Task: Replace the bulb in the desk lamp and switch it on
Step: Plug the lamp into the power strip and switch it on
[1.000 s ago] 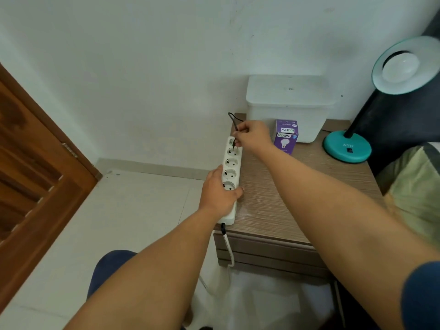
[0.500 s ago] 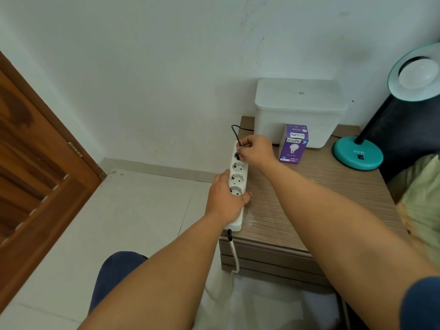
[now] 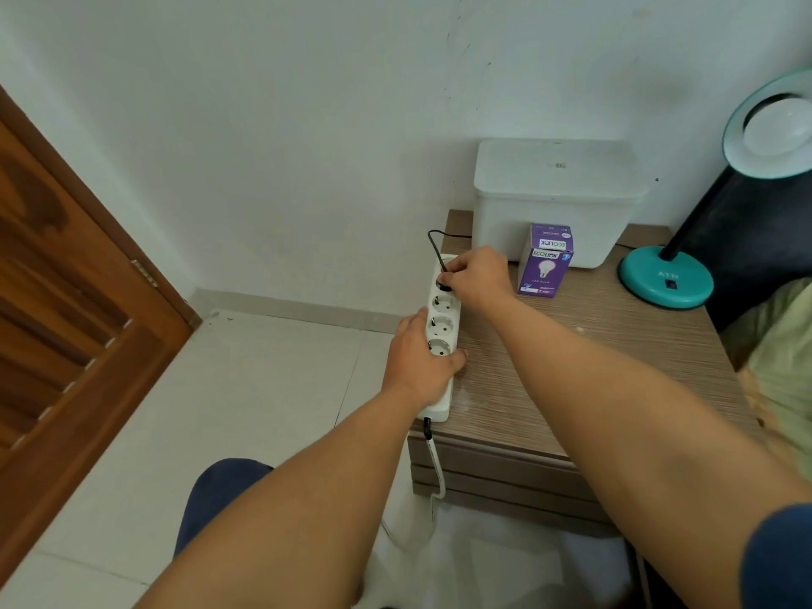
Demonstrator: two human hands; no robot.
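Observation:
A teal desk lamp (image 3: 665,281) stands at the right of the wooden bedside table (image 3: 593,367), with a white bulb (image 3: 777,127) in its tilted shade. A purple bulb box (image 3: 545,261) stands upright near the middle. A white power strip (image 3: 441,331) lies along the table's left edge. My left hand (image 3: 419,367) holds the strip's near part down. My right hand (image 3: 476,274) pinches the lamp's black plug (image 3: 443,285), which sits in the farthest socket; its black cord (image 3: 435,243) loops up behind.
A white lidded box (image 3: 558,200) stands against the wall behind the bulb box. A brown wooden door (image 3: 66,323) is at the left. Bedding (image 3: 782,358) lies at the right edge. The strip's white cable (image 3: 437,468) hangs down in front of the drawers.
My right hand has pushed the black plug down from above the strip into the farthest socket. My left hand has kept hold of the strip. The view has shifted left and downward.

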